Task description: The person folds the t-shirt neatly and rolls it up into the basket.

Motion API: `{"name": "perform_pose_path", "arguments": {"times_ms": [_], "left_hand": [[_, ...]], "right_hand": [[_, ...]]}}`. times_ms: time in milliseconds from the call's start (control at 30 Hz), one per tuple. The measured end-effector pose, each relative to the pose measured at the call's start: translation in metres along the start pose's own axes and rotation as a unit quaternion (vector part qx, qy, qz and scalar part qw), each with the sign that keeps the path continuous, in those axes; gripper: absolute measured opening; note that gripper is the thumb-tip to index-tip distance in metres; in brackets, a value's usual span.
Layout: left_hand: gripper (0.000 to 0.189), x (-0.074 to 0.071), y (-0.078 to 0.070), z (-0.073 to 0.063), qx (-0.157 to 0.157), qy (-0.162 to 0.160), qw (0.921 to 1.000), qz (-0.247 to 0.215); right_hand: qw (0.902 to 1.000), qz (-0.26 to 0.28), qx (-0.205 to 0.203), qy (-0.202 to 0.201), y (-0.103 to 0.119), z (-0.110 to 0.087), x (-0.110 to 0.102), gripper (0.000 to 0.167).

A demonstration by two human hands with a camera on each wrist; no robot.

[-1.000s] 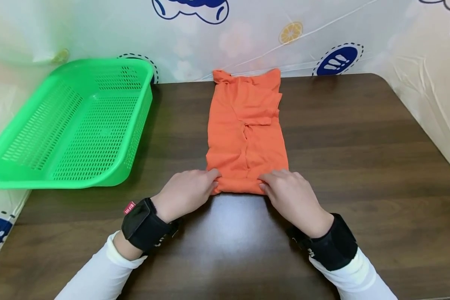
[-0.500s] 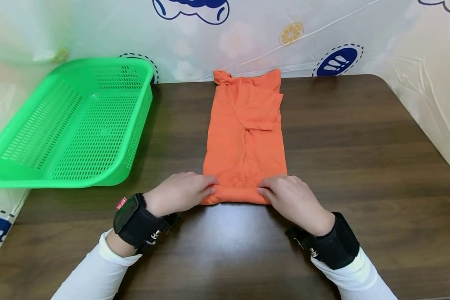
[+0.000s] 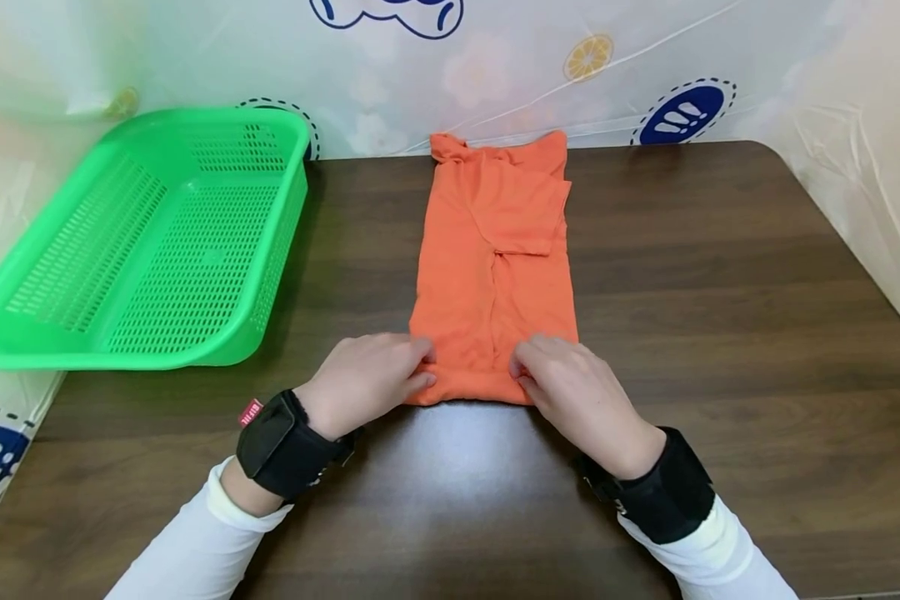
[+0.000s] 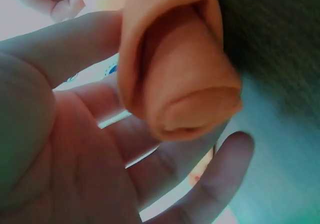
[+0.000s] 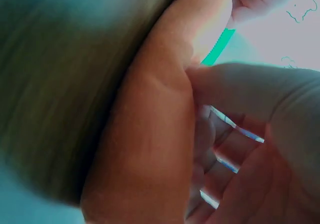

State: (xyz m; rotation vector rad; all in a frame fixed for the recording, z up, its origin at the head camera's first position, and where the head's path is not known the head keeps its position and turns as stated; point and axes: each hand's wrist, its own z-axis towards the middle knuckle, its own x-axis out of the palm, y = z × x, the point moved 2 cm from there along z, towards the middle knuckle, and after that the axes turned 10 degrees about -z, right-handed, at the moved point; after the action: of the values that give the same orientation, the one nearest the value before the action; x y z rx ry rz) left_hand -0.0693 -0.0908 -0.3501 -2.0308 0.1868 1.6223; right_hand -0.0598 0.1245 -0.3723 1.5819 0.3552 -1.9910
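Observation:
An orange T-shirt (image 3: 457, 292) lies folded into a long strip on the table, one short sleeve turned in across its upper part. Its near end is rolled into a thick band. My left hand (image 3: 367, 375) pinches the left end of this band. In the left wrist view, the rolled end (image 4: 195, 84) shows its spiral layers, with the thumb on one side and fingers behind. At the right end, my right hand (image 3: 581, 400) pinches the band with thumb and fingers. The right wrist view shows the thumb (image 5: 235, 87) against the rolled cloth (image 5: 145, 139).
A green perforated plastic basket (image 3: 258, 283) stands at the left of the dark wooden table (image 3: 720, 333). Behind the table hangs a pale patterned plastic sheet (image 3: 495, 75), close to the shirt's far end. Both wrists wear black straps (image 3: 292, 446).
Both hands drew the rolled end toward the body, and the shirt's wrinkles flattened out. Since then the hands have shifted slightly away from the body over the roll. The basket stays put.

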Motion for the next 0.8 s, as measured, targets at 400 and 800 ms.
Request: {"name": "perform_pose_path", "arguments": {"times_ms": [400,800], "left_hand": [[0.011,0.006,-0.02,-0.004,0.095,-0.126,0.9816,0.107],[0.028,0.007,-0.027,-0.009,0.054,-0.064,0.9878,0.131]], "right_hand": [[0.9995,-0.026,-0.005,0.02,-0.001,-0.001,0.001,0.018],[0.996,-0.077,-0.023,0.04,-0.001,-0.002,0.003,0.041]]}}
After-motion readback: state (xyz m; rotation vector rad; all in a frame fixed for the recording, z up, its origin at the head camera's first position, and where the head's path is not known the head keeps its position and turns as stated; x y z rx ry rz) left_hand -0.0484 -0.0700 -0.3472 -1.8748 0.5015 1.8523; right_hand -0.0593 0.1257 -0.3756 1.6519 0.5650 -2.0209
